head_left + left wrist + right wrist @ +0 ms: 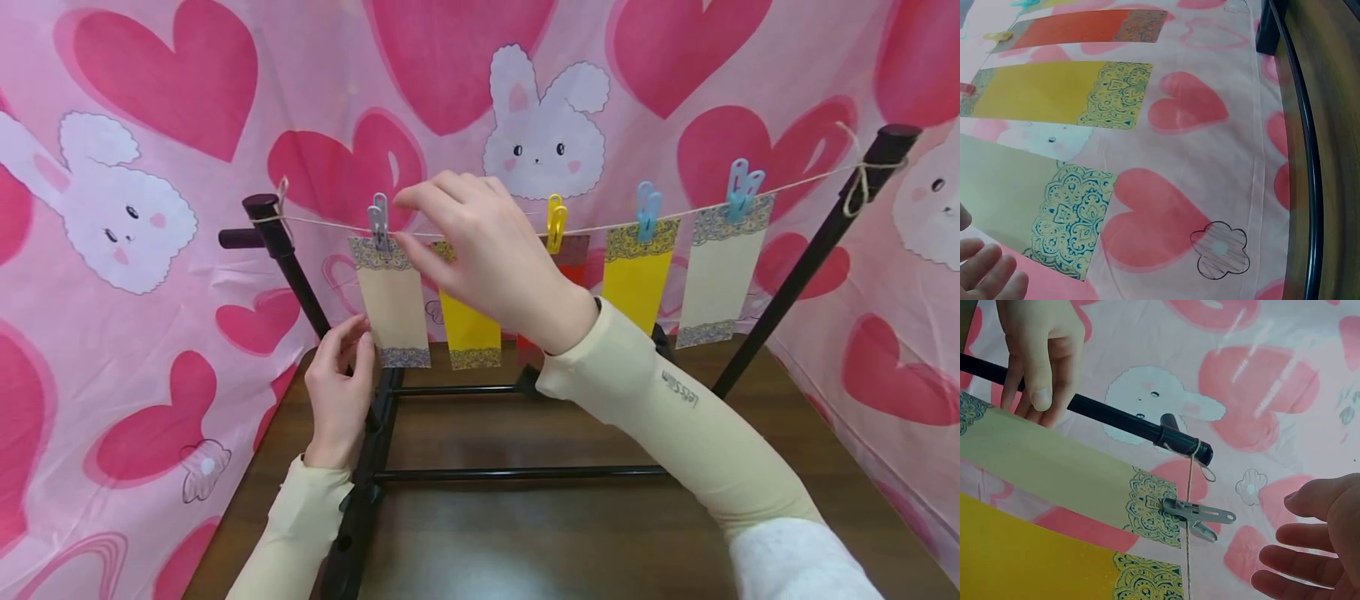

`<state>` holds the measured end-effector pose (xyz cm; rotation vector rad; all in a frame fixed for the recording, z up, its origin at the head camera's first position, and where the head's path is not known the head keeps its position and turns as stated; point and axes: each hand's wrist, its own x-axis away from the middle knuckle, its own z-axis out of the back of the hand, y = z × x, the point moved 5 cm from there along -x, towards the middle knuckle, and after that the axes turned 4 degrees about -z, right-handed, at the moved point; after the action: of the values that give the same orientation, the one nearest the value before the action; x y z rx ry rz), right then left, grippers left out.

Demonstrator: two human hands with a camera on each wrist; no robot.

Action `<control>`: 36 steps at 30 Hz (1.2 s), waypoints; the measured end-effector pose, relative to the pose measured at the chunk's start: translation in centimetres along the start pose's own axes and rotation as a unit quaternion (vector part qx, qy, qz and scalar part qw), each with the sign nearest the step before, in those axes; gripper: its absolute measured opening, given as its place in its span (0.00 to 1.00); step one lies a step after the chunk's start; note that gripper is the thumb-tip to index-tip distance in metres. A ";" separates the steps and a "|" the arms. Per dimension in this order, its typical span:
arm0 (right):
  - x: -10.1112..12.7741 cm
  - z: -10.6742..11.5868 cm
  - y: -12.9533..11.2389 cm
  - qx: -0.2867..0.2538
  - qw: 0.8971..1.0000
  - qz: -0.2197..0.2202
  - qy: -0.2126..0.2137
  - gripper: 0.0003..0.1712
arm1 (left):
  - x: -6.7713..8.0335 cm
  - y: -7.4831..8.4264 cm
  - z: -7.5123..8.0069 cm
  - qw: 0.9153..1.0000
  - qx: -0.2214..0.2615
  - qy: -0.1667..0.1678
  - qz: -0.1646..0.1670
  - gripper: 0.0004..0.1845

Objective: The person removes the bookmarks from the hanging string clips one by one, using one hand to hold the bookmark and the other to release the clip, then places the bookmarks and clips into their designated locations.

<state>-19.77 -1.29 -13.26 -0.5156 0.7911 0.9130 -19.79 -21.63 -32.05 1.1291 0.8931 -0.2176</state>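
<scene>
A string (600,227) runs between two black posts, and several patterned cards hang from it on pegs. A grey peg (378,221) (1200,519) clips the leftmost cream card (393,304) (1054,472) (1004,187). My right hand (408,221) (1291,544) hovers just right of that peg with its fingers spread, holding nothing. My left hand (352,337) (1038,375) (988,275) sits at the card's lower left corner. Its fingertips are at the card's edge, in front of the left post (288,267). A firm pinch is not visible.
Along the string hang a yellow card (468,325), a red card (573,267) partly behind my right wrist, another yellow card (637,279) and a cream card (720,275). The black frame stands on a dark wooden table (562,533). Pink heart cloth (150,83) surrounds it.
</scene>
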 end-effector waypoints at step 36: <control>-4.5 -3.0 1.5 0.071 0.982 -0.101 -0.143 0.24 | -1.5 -2.0 -1.8 0.992 0.110 0.014 0.053 0.15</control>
<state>-23.80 -4.78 -11.66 -0.3229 0.5262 0.7165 -22.81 -21.43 -32.60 1.3837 0.8460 -0.2166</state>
